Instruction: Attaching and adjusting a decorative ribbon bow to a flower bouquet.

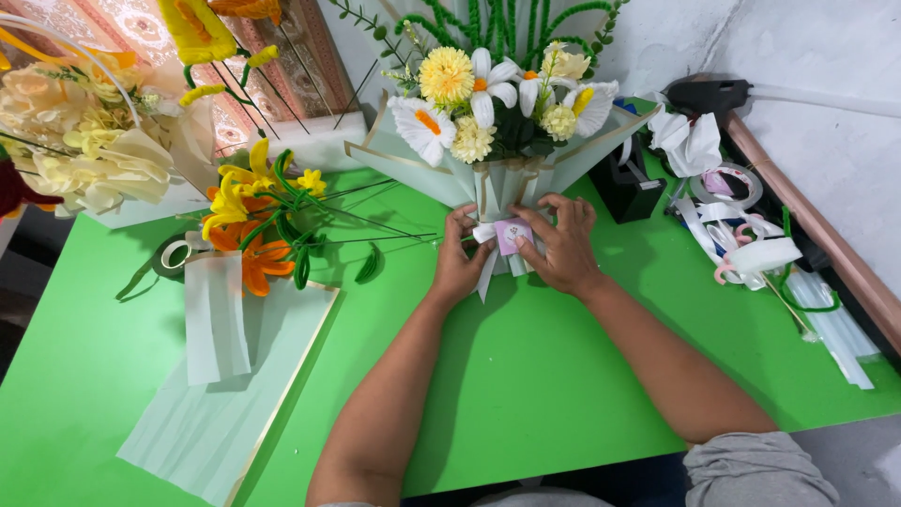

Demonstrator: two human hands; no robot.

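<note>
Both hands' grip (511,246) pinching small tag (512,232) | bouquet (497,113) above

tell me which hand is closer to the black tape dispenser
Right. The right hand grips the bouquet stem just beside the black tape dispenser; the left hand sits across the stem.

White and yellow flowers (474,99) sit in pale green wrap (413,164); the tag (512,234) is lilac, the table (526,376) bright green.

Head view, steeply down, near green table (526,376)
</note>
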